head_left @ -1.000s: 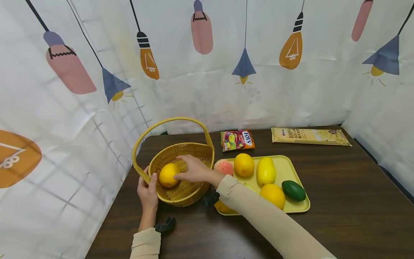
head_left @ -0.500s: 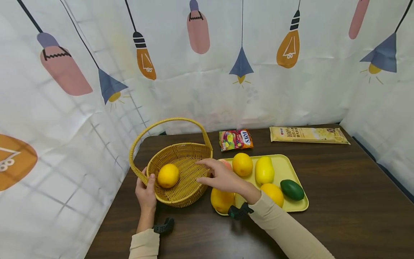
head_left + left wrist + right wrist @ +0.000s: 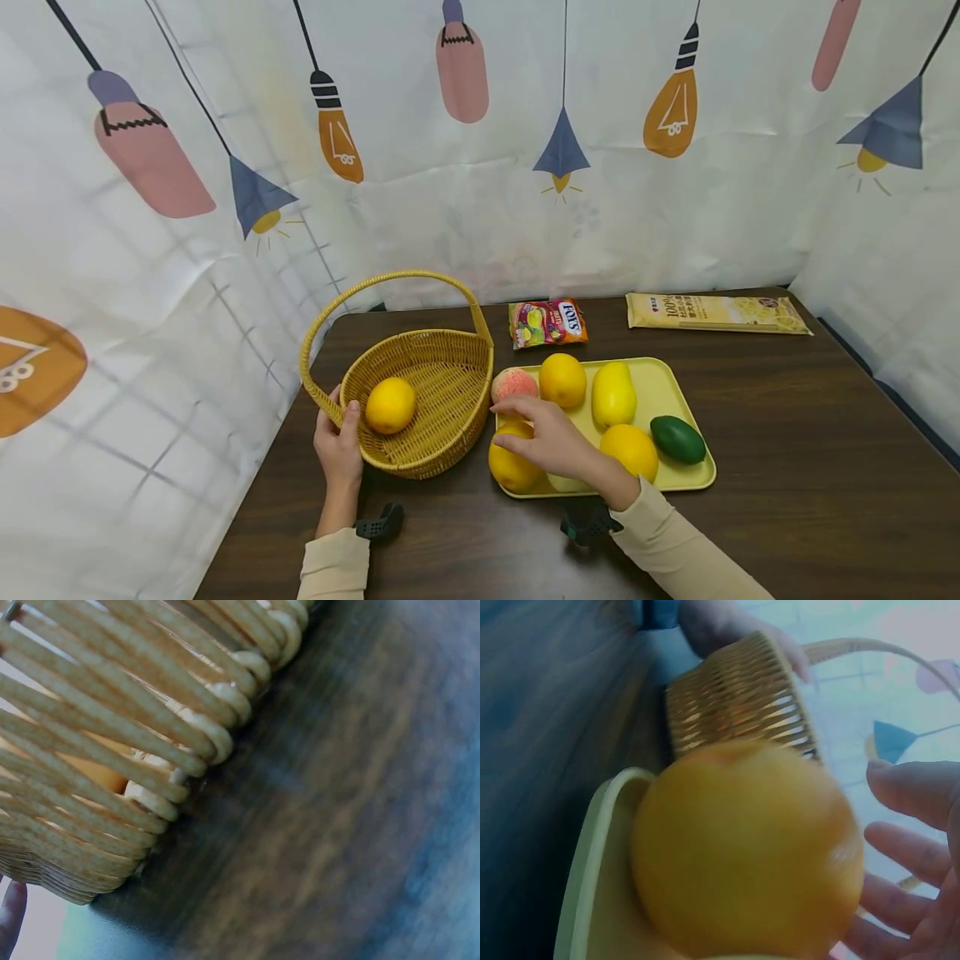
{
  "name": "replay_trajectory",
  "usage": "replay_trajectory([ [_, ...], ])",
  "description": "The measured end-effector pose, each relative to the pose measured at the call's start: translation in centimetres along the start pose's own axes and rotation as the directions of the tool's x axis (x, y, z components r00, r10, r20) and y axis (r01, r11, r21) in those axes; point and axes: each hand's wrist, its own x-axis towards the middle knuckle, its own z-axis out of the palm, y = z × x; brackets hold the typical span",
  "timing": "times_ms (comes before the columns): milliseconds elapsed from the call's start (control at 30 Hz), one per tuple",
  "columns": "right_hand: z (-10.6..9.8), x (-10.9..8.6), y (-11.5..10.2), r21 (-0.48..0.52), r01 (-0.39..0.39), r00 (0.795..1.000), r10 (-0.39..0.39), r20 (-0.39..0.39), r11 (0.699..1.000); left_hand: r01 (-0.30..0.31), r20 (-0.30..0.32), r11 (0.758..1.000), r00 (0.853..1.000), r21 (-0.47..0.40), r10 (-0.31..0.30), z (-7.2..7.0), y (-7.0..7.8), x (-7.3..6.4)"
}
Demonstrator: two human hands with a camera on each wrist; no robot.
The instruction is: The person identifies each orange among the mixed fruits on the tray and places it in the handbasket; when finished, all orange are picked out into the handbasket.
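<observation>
My left hand [image 3: 341,454] grips the left side of a woven basket [image 3: 450,400] at the foot of its arched handle, thumb over the rim, other fingers largely hidden behind. One orange [image 3: 391,406] lies inside the basket. Over the near-left corner of the yellow tray [image 3: 678,482], my right hand [image 3: 551,442] hovers with thumb and fingers spread and nothing between them. Right under it sits a large round yellow-orange fruit [image 3: 512,467]; in the right wrist view this fruit [image 3: 746,847] fills the middle, fingers beside it. The left wrist view shows basket weave [image 3: 112,697] close up.
The tray also bears a peach [image 3: 515,383], an orange [image 3: 563,381], a long yellow fruit [image 3: 614,396], another orange fruit [image 3: 630,451] and a dark green fruit [image 3: 678,440]. Behind lie a candy bag [image 3: 548,323] and a long yellow packet [image 3: 716,313]. A printed curtain [image 3: 480,208] borders the table.
My right hand has come out of the basket, leaving the orange there, and moved right to above the tray's near-left fruit. My left hand keeps its grip on the basket.
</observation>
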Motion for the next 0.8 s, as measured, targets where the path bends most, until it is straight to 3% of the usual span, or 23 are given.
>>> replay_trajectory([
  [167, 0.3, -0.1, 0.8, -0.05, 0.025, 0.999, -0.027, -0.031, 0.998, 0.002, 0.006, 1.0, 1.0, 0.018, -0.002, 0.0, -0.1, 0.0],
  [400, 0.6, -0.5, 0.7, -0.223, 0.031, 0.999, -0.032, 0.002, 0.974, 0.0, -0.011, 1.0, 1.0, 0.025, 0.001, -0.3, -2.4, 0.7],
  [533, 0.5, -0.6, 0.8, -0.252, 0.036, 0.999, -0.034, 0.012, 0.967, -0.007, -0.021, 0.999, 1.0, 0.048, 0.008, -0.2, -3.1, 0.9],
  [667, 0.2, -0.6, 0.9, -0.214, 0.061, 0.998, -0.056, 0.027, 0.975, -0.004, -0.008, 0.999, 1.0, 0.049, 0.004, -0.4, -2.8, 0.8],
  [800, -0.2, -0.6, 0.8, -0.179, 0.076, 0.996, -0.067, 0.058, 0.981, 0.004, 0.004, 0.998, 1.0, 0.069, -0.005, -0.3, -1.1, 0.2],
])
